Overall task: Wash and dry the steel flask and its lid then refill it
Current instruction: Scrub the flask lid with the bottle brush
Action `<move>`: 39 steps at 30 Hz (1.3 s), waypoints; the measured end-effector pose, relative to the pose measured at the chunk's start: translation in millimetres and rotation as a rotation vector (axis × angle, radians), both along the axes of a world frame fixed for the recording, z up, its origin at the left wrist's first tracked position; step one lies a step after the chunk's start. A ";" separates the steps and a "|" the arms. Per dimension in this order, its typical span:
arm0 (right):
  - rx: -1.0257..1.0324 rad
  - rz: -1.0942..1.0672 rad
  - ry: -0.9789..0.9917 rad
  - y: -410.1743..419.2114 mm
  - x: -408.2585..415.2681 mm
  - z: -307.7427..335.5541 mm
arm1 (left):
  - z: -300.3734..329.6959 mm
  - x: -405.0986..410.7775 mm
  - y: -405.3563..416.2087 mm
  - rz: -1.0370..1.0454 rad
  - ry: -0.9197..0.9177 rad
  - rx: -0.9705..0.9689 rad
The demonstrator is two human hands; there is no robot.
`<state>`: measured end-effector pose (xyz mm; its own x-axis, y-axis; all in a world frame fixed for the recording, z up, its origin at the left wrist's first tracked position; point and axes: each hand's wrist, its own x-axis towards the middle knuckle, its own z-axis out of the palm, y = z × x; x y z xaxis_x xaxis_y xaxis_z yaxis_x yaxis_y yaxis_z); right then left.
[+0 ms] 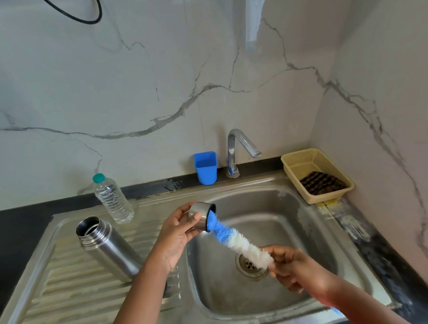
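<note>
The left hand (179,229) grips the lid (201,215) over the sink (272,195); the right hand (293,267) holds the brush (234,240) inside it. The flask (108,246) stands open on the drainboard's middle. Drying and refilling are not yet done.

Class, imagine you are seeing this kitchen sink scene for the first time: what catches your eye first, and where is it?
First, the blue-and-white bottle brush over the sink basin, its blue tip pushed into the steel lid. The left hand grips the lid and the right hand holds the brush. Next, the open steel flask stands on the draining board, left of the basin.
</note>
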<state>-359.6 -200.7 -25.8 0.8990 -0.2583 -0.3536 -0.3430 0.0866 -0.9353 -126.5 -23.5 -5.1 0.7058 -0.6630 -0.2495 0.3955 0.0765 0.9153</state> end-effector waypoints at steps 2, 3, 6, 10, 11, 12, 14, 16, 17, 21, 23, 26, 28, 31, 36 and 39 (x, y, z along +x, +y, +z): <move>-0.116 0.047 -0.035 -0.6 -2.2 -6.8 | -2.2 -1.7 0.6 0.004 -0.003 0.014; -0.317 0.039 -0.088 -3.3 -3.2 -9.4 | -2.4 -3.3 1.2 0.014 -0.010 0.035; -1.270 0.039 -0.216 -16.4 -3.3 -4.9 | -8.6 -5.9 1.6 0.018 -0.025 0.118; -1.723 0.048 -0.302 -7.5 -0.7 15.7 | -8.7 -7.2 -0.9 0.002 0.044 0.082; -1.629 0.004 -0.271 -2.4 -0.5 15.9 | -6.5 -5.5 -0.2 0.002 0.075 0.034; -1.484 -0.049 -0.230 1.2 -0.1 16.2 | -4.5 -2.5 1.1 0.002 0.106 -0.022; -1.209 -0.090 -0.182 2.5 1.2 15.7 | -1.2 4.4 5.3 -0.019 0.130 -0.098; -0.966 -0.062 -0.262 0.1 3.1 12.8 | 0.3 9.5 9.0 -0.045 0.111 -0.105; -0.860 -0.050 -0.290 -0.8 3.6 13.7 | 1.9 10.2 9.2 -0.047 0.100 -0.097; -0.875 0.028 -0.313 -4.6 1.2 13.7 | 1.7 7.5 6.2 -0.059 0.066 -0.066; -1.151 0.052 -0.298 -6.4 -0.3 16.0 | -1.7 5.6 6.2 -0.053 0.046 -0.007; -1.622 0.078 -0.365 -15.7 -2.9 18.4 | -0.6 -3.7 4.7 -0.058 0.014 0.103; -1.894 0.085 -0.453 -20.6 -4.6 21.1 | 0.6 -10.7 0.5 -0.035 0.047 0.173; -2.025 0.003 -0.495 -18.8 -3.7 28.8 | 4.6 -16.2 -2.9 -0.061 0.045 0.189; -1.641 -0.124 -0.398 -12.6 -2.4 24.1 | 6.8 -6.3 5.1 -0.035 0.194 -0.166; -1.319 -0.070 -0.305 -13.2 -4.1 24.0 | 1.5 -2.1 4.8 -0.033 0.189 -0.197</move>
<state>-363.7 -213.9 -1.8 0.8673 -0.2954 0.4006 -0.1408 -0.9175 -0.3719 -128.7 -18.7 -3.6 0.6364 -0.7334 -0.2389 0.5629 0.2298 0.7939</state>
